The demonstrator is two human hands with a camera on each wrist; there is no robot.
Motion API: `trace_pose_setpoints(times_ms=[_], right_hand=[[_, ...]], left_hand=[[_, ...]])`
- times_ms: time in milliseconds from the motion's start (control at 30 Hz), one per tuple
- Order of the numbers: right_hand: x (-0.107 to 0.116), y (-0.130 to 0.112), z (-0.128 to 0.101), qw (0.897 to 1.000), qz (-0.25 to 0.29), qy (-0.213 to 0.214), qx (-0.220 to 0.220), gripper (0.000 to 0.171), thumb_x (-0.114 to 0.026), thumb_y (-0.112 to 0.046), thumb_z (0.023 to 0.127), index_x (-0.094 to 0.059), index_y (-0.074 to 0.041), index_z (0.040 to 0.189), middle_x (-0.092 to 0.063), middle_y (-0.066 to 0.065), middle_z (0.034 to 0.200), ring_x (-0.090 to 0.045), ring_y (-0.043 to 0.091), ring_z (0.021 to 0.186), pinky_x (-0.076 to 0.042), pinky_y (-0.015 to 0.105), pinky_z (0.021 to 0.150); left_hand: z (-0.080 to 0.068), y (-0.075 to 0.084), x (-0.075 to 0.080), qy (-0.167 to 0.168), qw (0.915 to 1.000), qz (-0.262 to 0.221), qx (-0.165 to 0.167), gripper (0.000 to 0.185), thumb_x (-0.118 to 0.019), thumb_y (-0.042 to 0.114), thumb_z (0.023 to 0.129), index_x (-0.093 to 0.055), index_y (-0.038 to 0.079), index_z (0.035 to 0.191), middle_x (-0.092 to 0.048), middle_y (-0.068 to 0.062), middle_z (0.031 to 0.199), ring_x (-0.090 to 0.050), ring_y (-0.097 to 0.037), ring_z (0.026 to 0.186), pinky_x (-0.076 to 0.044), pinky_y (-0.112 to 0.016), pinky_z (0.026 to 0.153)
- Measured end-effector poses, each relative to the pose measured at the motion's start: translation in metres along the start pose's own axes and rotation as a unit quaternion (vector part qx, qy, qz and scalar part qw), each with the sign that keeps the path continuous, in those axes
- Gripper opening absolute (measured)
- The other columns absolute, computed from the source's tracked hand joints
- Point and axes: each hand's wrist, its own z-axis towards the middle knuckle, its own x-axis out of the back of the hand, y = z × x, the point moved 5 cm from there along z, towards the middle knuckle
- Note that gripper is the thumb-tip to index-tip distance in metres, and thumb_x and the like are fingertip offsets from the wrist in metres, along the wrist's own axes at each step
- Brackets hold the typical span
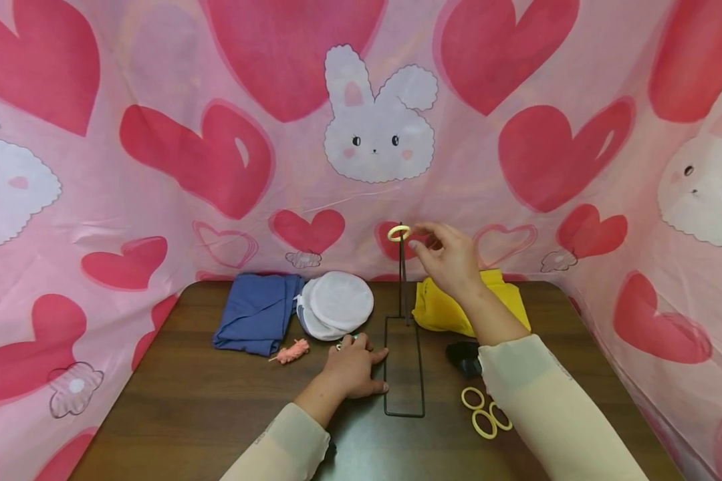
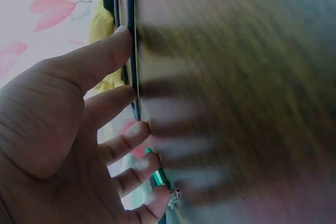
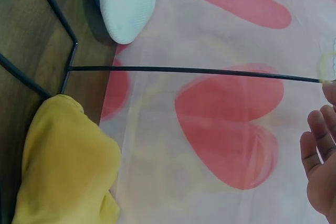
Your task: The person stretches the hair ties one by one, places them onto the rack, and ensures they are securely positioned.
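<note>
A black wire stand with a flat rectangular base (image 1: 422, 387) and a thin upright rod (image 1: 402, 280) stands on the table. My left hand (image 1: 351, 371) rests beside the base, thumb and index fingertip touching its left bar; in the left wrist view the fingers (image 2: 107, 103) are spread and hold nothing. Near the rod's top, my right hand (image 1: 451, 260) pinches a pale yellow ring (image 1: 398, 240) between thumb and fingers, and the ring encircles the rod tip. The right wrist view cuts off that hand (image 3: 323, 166) at its edge. Three similar rings (image 1: 474, 427) lie at the right.
Folded blue cloth (image 1: 255, 314) and white round fabric pieces (image 1: 339, 300) lie at the back left, a pink yarn bundle (image 1: 293, 351) before them. Yellow cloth (image 1: 439, 310) and a black item (image 1: 464, 359) are under the right arm. A green object (image 2: 160, 174) is partly hidden by the left hand.
</note>
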Motion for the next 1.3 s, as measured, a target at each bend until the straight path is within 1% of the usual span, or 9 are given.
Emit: trace_pose_setpoints(times_ms=[100,300,400,567,733,833,1000,1133,1300], right_hand=[[0.003,0.003,-0.006,1.000,0.000,-0.003,-0.007,0.032,-0.078,-0.023,0.095,-0.074,-0.010,0.124,-0.072,0.003,0.104,-0.066,0.022,0.091,-0.058,0.044,0.082],[0.011,0.007,-0.022,1.000,-0.007,-0.004,-0.019,0.030,-0.078,-0.024,0.095,-0.074,-0.012,0.121,-0.070,0.003,0.101,-0.063,0.019,0.087,-0.056,0.043,0.080],[0.014,0.006,-0.030,1.000,0.000,-0.006,-0.002,0.028,-0.079,-0.020,0.094,-0.075,-0.010,0.120,-0.072,0.005,0.102,-0.064,0.019,0.085,-0.057,0.044,0.080],[0.020,0.007,-0.043,0.999,0.004,-0.012,0.031,0.027,-0.081,-0.014,0.091,-0.076,-0.009,0.117,-0.073,0.004,0.104,-0.067,0.018,0.085,-0.058,0.039,0.080],[0.027,0.010,-0.057,0.999,0.001,-0.014,0.039,0.028,-0.083,-0.014,0.089,-0.076,-0.011,0.116,-0.074,0.001,0.103,-0.067,0.015,0.086,-0.055,0.026,0.080],[0.032,0.012,-0.066,0.999,-0.002,-0.011,0.044,0.027,-0.084,-0.013,0.088,-0.076,-0.011,0.113,-0.074,0.000,0.099,-0.066,0.015,0.084,-0.053,0.022,0.079],[0.037,0.015,-0.082,0.998,-0.001,-0.020,0.062,0.027,-0.086,-0.009,0.084,-0.077,-0.009,0.110,-0.074,0.000,0.098,-0.065,0.015,0.082,-0.055,0.025,0.076],[0.041,0.018,-0.094,0.997,-0.007,-0.028,0.074,0.029,-0.087,-0.007,0.082,-0.077,-0.008,0.109,-0.075,0.004,0.098,-0.066,0.014,0.081,-0.055,0.026,0.074],[0.045,0.022,-0.108,0.996,-0.017,-0.033,0.078,0.030,-0.088,-0.005,0.081,-0.077,-0.010,0.108,-0.075,0.000,0.097,-0.065,0.013,0.080,-0.054,0.025,0.073]], left_hand=[[0.000,0.001,0.000,0.001,1.0000,0.000,-0.001,0.073,-0.078,0.064,0.082,-0.060,0.038,0.147,-0.053,-0.003,0.130,-0.046,-0.028,0.117,-0.042,-0.048,0.084],[0.001,0.000,0.000,0.000,1.0000,-0.004,-0.003,0.073,-0.078,0.065,0.082,-0.059,0.038,0.147,-0.053,-0.003,0.130,-0.046,-0.028,0.117,-0.041,-0.048,0.084],[0.001,-0.001,-0.001,0.001,1.0000,-0.002,-0.001,0.073,-0.078,0.065,0.082,-0.059,0.038,0.147,-0.053,-0.003,0.131,-0.045,-0.028,0.117,-0.041,-0.048,0.084],[0.001,-0.001,-0.001,0.002,1.0000,-0.002,-0.002,0.074,-0.078,0.065,0.082,-0.060,0.038,0.147,-0.053,-0.003,0.131,-0.046,-0.028,0.117,-0.042,-0.049,0.084],[0.001,0.001,-0.002,0.003,1.0000,-0.003,-0.004,0.073,-0.078,0.065,0.082,-0.060,0.038,0.147,-0.053,-0.003,0.131,-0.046,-0.028,0.116,-0.042,-0.049,0.084],[0.000,0.001,-0.002,0.004,1.0000,-0.003,-0.004,0.073,-0.078,0.064,0.082,-0.060,0.038,0.147,-0.053,-0.003,0.130,-0.045,-0.028,0.116,-0.041,-0.048,0.084],[0.000,0.000,-0.003,0.005,1.0000,0.003,-0.002,0.073,-0.078,0.065,0.082,-0.059,0.039,0.148,-0.052,-0.001,0.128,-0.045,-0.027,0.115,-0.041,-0.047,0.083],[0.001,0.000,-0.004,0.004,1.0000,0.007,0.000,0.074,-0.077,0.066,0.082,-0.058,0.040,0.148,-0.051,0.000,0.127,-0.045,-0.026,0.114,-0.040,-0.046,0.082],[0.002,-0.001,-0.005,0.004,1.0000,0.008,-0.002,0.074,-0.077,0.066,0.082,-0.058,0.040,0.148,-0.051,0.000,0.128,-0.045,-0.027,0.115,-0.041,-0.047,0.082]])
